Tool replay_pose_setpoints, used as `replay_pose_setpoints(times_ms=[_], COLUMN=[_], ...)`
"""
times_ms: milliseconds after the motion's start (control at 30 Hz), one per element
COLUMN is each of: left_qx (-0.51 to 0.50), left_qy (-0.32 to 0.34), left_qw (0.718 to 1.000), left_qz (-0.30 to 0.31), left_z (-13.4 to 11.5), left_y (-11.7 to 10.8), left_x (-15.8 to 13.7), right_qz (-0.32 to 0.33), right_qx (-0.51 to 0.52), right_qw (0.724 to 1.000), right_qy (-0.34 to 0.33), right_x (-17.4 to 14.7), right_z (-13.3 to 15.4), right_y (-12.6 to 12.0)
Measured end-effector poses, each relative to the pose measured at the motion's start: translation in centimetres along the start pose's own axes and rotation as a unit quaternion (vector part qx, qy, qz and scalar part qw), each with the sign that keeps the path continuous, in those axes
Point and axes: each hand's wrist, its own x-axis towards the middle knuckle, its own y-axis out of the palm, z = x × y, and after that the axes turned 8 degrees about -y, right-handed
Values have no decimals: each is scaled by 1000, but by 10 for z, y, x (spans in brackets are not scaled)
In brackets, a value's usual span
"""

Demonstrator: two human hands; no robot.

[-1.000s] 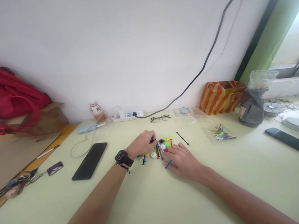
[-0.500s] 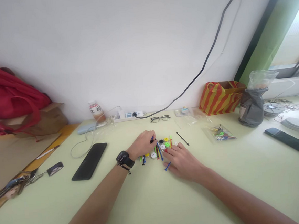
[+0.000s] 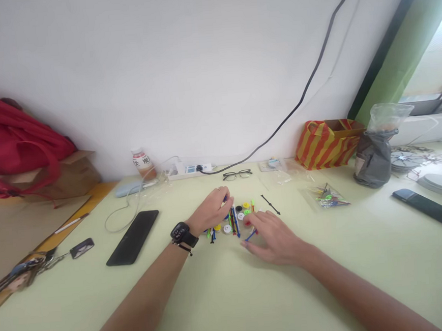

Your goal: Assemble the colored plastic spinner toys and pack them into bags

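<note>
My left hand [image 3: 212, 207] is closed in a pinch above the left side of a pile of small plastic pieces, a bit of dark blue showing at its fingertips. What that piece is stays mostly hidden. Between the thumb and fingers of my right hand [image 3: 274, 238] is a short blue plastic stick with a forked end [image 3: 251, 235]. Around the hands lie coloured sticks [image 3: 236, 223] and small round discs, among them a white disc [image 3: 227, 229] and a yellow disc [image 3: 246, 205]. A longer black stick [image 3: 270, 204] lies apart, beyond my right hand.
Eyeglasses [image 3: 237, 175] and a power strip [image 3: 189, 172] sit near the wall. A black phone [image 3: 133, 238] lies left, a dark flat device [image 3: 431, 210] right. A bag of sticks [image 3: 326, 197], a striped bag [image 3: 322, 145] and a bottle [image 3: 143, 164] also stand or lie around.
My right thumb and fingers have come together on the blue stick, which has shifted slightly right and up. My left hand has risen a little, still pinched.
</note>
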Motion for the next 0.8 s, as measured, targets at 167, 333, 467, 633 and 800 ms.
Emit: replay_pose_setpoints(times_ms=[167,333,467,633,800], left_qx=[-101,-248,-395,-449,-465], left_qy=[6,-51,-99,-127,-160], left_qw=[995,967,912,884,871], left_qz=[0,31,36,26,24], left_z=[-23,-33,-38,-40,-32], left_y=[-6,6,17,18,27], left_x=[-6,-28,-51,-73,-80], right_qz=[-35,-96,-105,-75,-79], right_qx=[109,123,145,217,235], right_qw=[991,980,978,970,965], right_qy=[61,126,103,82,86], right_x=[-3,-4,-4,-8,-11], right_z=[-5,-22,-22,-11,-14], right_y=[-24,-37,-45,-40,-33])
